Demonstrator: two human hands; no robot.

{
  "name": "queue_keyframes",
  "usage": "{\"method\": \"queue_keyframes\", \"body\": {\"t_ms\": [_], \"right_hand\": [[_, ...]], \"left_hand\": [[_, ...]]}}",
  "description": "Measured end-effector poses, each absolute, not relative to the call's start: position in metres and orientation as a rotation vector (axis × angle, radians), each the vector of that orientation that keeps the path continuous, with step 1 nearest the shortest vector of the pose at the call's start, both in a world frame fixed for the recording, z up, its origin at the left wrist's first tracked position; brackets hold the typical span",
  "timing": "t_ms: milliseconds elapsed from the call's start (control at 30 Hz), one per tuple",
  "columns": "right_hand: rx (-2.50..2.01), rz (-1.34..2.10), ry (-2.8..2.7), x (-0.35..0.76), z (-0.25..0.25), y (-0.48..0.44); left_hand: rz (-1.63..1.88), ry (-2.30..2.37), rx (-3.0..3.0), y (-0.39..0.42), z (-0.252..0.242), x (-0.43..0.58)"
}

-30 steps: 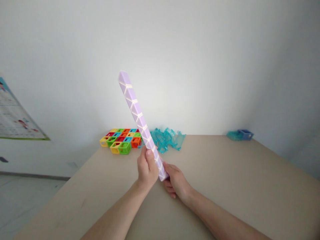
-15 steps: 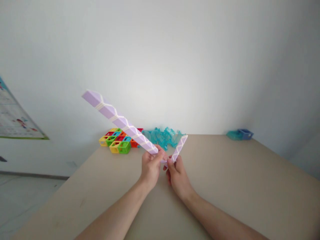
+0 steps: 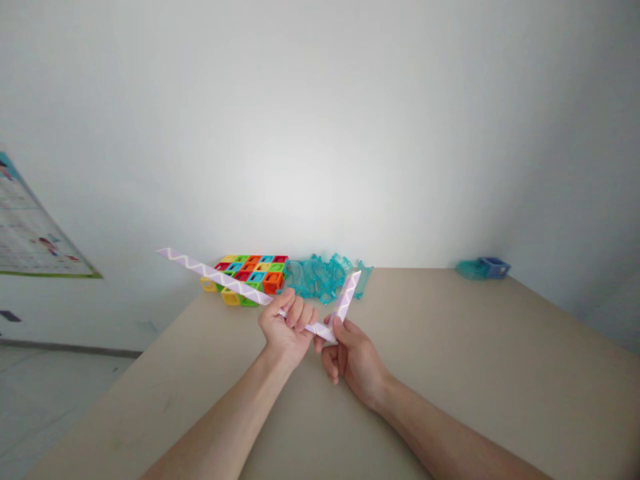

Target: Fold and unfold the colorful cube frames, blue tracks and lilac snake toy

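A lilac and white snake puzzle, made of wedge segments, is held above the table in both hands. Its long straight part slants up to the left; a short part rises at the right from a bend near my right thumb. My left hand is closed around the long part, fingers wrapped over it. Close to the bend, my right hand pinches the short part between thumb and fingers. The segments under my left fingers are hidden.
Colourful open cubes stand in a block against the wall at the back left. Beside them lies a pile of translucent teal pieces. A blue cube and a teal piece sit at the table's back right.
The long part of the snake puzzle has swung lower and turned about its length. My left hand has shifted left and rolled, fingers now over the top. The short part has moved slightly left.
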State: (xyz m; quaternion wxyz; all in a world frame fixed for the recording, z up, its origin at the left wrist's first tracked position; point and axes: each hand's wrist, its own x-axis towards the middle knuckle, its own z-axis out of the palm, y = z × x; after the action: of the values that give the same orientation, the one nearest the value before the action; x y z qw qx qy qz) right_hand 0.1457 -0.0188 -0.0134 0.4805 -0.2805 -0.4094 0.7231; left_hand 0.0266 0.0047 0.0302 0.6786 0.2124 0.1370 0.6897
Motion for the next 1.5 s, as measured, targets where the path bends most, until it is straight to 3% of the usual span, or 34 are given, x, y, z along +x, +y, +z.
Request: {"method": "queue_keyframes", "body": {"t_ms": [233,1100,1200,1300,1400,1500], "right_hand": [[-0.888,1.379,-1.174,0.154,-0.006,-0.017],[-1.156,1.656,-0.929,0.149,-0.007,-0.02],[-1.205,1.393,-0.942,0.155,-0.013,-0.01],[-1.297,0.841,-1.102,0.168,-0.015,-0.002],[-1.198,0.306,-1.51,0.179,-0.008,-0.003],[-1.021,0.093,-1.927,0.181,0.002,-0.01]], "left_hand": [[1.494,0.279,0.601,0.006,0.031,0.017],[1.372,0.188,0.817,0.001,0.031,0.01],[1.48,0.254,0.722,0.004,0.033,0.007],[1.558,0.2,0.622,0.008,0.033,0.003],[1.581,0.166,0.561,0.012,0.032,0.0],[1.587,0.2,0.529,0.013,0.031,0.001]]}}
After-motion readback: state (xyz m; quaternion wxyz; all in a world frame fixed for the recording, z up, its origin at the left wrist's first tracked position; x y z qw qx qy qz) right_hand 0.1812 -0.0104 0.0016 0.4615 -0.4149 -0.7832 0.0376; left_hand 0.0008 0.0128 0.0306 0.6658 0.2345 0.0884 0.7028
